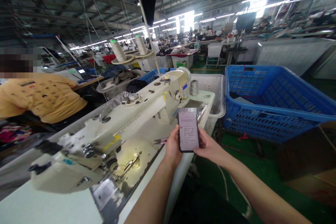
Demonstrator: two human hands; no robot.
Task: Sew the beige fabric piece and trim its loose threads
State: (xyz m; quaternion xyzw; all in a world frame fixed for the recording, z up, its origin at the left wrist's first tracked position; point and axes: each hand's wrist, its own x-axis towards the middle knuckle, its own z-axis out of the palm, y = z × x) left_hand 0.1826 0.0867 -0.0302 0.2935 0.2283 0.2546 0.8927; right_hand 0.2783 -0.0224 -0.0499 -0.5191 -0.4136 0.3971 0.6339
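Observation:
A smartphone (189,132) with a lit screen of text is held upright between both hands, over the front edge of the sewing table. My left hand (173,146) is wrapped round its left side. My right hand (208,147) grips the lower right side, the thumb near the bottom corner of the screen. Just left of my left hand lies a pair of thread snips (160,141) on the table. The industrial sewing machine (139,108) stretches along the table to my left, its needle area lit by a lamp.
A blue plastic crate (265,113) stands to the right, with a cardboard box (309,161) below it. Thread cones (118,51) sit on a stand behind the machine. At the left, a co-worker in a yellow shirt (44,94) faces away. A grey bin (220,92) stands behind the table.

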